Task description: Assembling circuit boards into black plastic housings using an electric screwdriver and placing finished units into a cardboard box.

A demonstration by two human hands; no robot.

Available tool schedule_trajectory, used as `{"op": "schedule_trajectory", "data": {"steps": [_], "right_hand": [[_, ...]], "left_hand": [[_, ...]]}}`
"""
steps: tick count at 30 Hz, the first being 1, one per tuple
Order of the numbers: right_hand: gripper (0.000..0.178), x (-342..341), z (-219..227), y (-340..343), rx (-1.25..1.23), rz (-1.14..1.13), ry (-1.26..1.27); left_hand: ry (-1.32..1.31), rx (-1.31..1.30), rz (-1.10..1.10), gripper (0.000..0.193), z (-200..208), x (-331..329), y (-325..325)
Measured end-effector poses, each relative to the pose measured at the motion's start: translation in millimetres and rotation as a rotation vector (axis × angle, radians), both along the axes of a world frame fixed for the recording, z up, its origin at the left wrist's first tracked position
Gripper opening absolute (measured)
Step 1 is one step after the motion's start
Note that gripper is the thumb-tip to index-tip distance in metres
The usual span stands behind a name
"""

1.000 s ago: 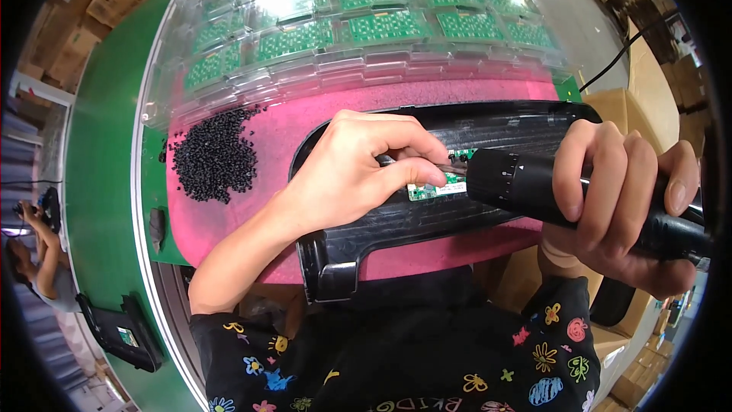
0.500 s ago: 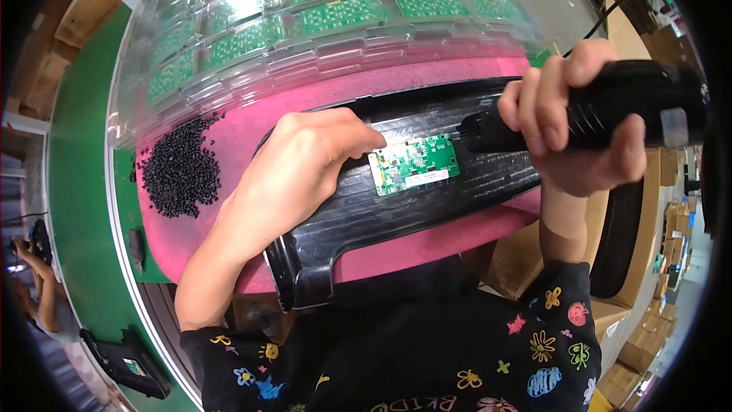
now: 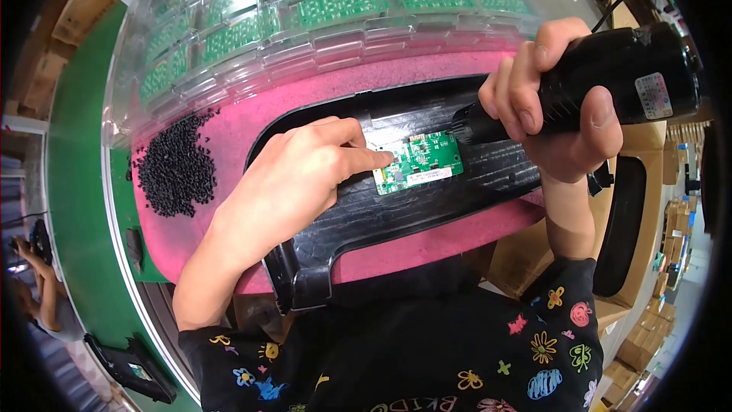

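Observation:
A green circuit board (image 3: 418,162) lies inside a long black plastic casing (image 3: 358,217), which rests on the pink mat. My left hand (image 3: 290,175) reaches over the casing's left part. Its index finger is stretched out, the tip touching the board's left end, while the other fingers are bent. My right hand (image 3: 553,111) is wrapped round a black electric screwdriver (image 3: 610,80), held nearly level. The tool's narrow end points left, at the board's upper right corner; the bit's tip is too small to make out.
Small black screws (image 3: 177,172) are heaped on the left of the pink mat (image 3: 236,126). Clear plastic trays (image 3: 328,49) of green boards stand behind. A cardboard box (image 3: 633,275) is at the right. At the far left, another person's arm (image 3: 46,282) shows beyond a second black casing (image 3: 130,366).
My left index finger has moved from the board's upper left corner onto its left end. My right hand and the screwdriver have shifted slightly left, and the screwdriver has rolled and tilted.

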State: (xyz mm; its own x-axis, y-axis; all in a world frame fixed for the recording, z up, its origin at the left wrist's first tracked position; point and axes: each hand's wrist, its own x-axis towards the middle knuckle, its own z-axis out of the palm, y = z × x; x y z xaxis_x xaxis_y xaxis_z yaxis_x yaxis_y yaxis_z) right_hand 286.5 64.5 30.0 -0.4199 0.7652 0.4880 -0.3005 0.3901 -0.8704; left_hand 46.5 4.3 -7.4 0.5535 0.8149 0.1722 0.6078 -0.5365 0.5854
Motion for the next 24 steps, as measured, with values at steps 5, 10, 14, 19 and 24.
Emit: {"op": "schedule_trajectory", "data": {"steps": [5,10,14,19,24], "right_hand": [[0.045,-5.6,-2.1,6.5,-0.01,0.075,-0.071],[0.047,-7.6,-4.7,4.7,-0.044,0.01,-0.093],[0.05,-7.1,-1.9,1.9,-0.06,-0.018,-0.085],[0.048,-12.3,24.5,-12.3,-0.068,0.272,0.297],[0.047,-13.2,37.5,-25.1,0.0,0.261,0.316]], "left_hand": [[0.032,-0.028,0.02,0.051,-0.2,-0.8,1.2],[0.018,-0.016,0.019,0.05,-4.0,-1.0,3.5],[0.018,-0.027,0.015,0.05,-3.8,-3.8,1.3],[-0.253,0.064,0.023,0.029,-5.7,-1.8,7.1],[-0.561,-0.026,0.044,0.023,6.0,2.5,4.6]]}}
